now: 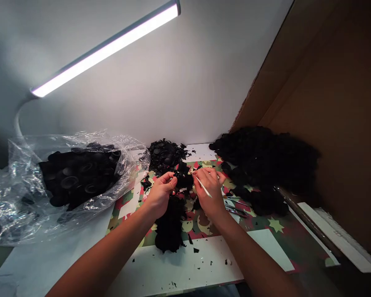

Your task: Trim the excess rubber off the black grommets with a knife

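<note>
Over the middle of the table, my left hand (161, 194) is closed, thumb and fingers pinching the edge of a small black rubber-like piece (183, 176). The exact shape of that piece blends into the dark scraps behind it. My right hand (210, 190) is closed around a thin white stick-like tool (203, 185), its upper end pointing at the black piece. Below my hands lies a heap of black pieces (170, 231). Beyond them rises a pile of ragged black scraps (165, 154). Metal hand tools (235, 210), perhaps tweezers, rest beside my right wrist.
A clear plastic bag (132, 152) of round black parts (80, 175) lies at left. A large black pile (259, 161) sits at right against a cardboard wall (334, 107). A lit lamp (108, 49) hangs above. Patterned sheet (200, 225) and scattered scraps cover the table.
</note>
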`<state>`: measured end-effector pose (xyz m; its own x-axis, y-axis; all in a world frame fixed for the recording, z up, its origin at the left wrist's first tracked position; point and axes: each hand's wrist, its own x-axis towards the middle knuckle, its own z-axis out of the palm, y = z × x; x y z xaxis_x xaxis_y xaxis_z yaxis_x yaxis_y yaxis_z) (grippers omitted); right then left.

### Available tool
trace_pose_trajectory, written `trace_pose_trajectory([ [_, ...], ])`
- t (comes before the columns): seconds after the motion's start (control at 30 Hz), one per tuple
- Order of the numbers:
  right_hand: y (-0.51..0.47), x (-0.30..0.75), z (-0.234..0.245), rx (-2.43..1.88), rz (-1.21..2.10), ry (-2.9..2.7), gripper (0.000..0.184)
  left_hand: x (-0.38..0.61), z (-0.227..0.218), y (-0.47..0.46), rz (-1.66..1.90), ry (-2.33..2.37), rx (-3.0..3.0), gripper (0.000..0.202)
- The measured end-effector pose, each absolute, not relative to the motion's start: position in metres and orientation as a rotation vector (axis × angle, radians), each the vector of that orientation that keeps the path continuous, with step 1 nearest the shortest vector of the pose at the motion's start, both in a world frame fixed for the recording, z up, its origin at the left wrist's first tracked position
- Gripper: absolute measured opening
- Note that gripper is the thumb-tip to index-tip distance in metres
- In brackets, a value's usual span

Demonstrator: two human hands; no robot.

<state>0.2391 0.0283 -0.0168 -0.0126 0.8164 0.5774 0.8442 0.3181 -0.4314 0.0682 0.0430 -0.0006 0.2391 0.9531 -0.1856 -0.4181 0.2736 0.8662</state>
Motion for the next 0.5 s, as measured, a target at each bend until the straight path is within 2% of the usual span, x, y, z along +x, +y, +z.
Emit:
trace_pose_trajectory([
  [0.27,0.045,0.261,-0.032,-1.536,-0.089,-1.751,0.020,0.070,-0.008,0.045,1.032,0.836,0.721,0.043],
  [0.37,0.046,0.264,-0.028,-1.534,0.022,-1.757,0.021,0.070,-0.005,0.043,1.011,0.812,0.741,0.044],
  [0.5,0.046,0.269,-0.023,-1.503,0.225,-1.642,0.022,0.067,-0.003,0.042,0.912,0.725,0.819,0.036],
])
